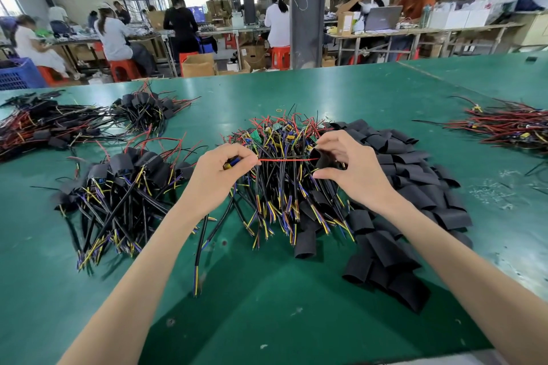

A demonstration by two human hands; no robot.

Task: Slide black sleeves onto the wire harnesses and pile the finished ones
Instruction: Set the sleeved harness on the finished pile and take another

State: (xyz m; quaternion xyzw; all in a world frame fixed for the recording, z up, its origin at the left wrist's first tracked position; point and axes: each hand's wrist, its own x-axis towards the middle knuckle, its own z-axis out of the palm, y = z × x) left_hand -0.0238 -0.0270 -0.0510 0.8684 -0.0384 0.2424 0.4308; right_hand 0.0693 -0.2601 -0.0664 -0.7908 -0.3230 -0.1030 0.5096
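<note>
The left hand [225, 170] is gripping one harness [232, 162] by its yellow-and-blue end at centre frame, fingers [240, 155] curled tight round it, and a black cable [201, 246] is hanging below that wrist toward the lower middle of the frame. A red wire [287, 159] is running taut from the fist straight across to the right hand [353, 170], which is pinching a black sleeve [321, 159] between thumb and forefinger, the other fingers arching loosely above. The wire's tip is meeting the sleeve's open mouth, though how far in it is reaching I cannot tell. Both hands are hovering over the middle pile [278, 195] of bare harnesses, a tangle of black, yellow, blue and red leads lying on the green worktop [267, 314]. Just right of that pile, and touching it, loose sleeves [415, 187] are lying in a wide heap stretching toward the lower right. At left centre a sleeved pile [124, 184] is sitting apart from the middle one, with another sleeved bunch [145, 108] beyond it and a bigger tangle [38, 126] at the far left edge. More red-wired harnesses [510, 129] are lying at the right edge. Along the top of the frame people are sitting on red stools [280, 57] at benches, and two are sitting by a laptop [382, 18] at upper right.
</note>
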